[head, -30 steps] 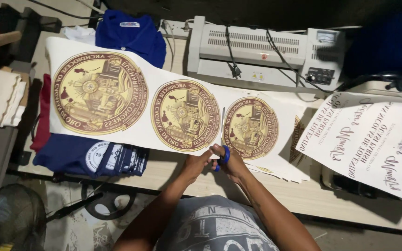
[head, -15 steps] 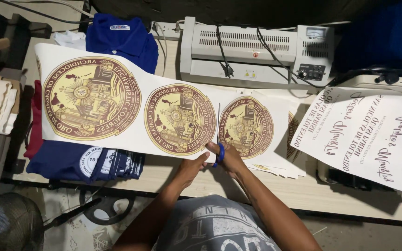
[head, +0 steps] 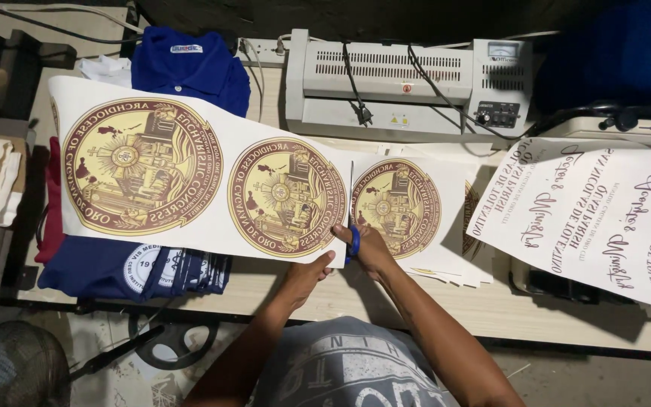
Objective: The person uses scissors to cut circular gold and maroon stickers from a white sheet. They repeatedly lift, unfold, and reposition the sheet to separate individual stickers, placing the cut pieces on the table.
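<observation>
R hand [head: 372, 247] closed on blue-handled scissors [head: 352, 226], blades up in the gap btwn mid and small gold seals on the white printed sheet [head: 212, 226] lying across the desk [head: 491, 309], L hand [head: 309, 273] pinching sheet's near edge.

Left of the grey laminating machine [head: 408, 87], my long white sheet [head: 212, 218] bears three round gold-and-brown printed seals [head: 142, 166]. Right of it lies a white poster with dark purple script [head: 597, 218]. A small square meter [head: 499, 51] sits on the machine's right end.
</observation>
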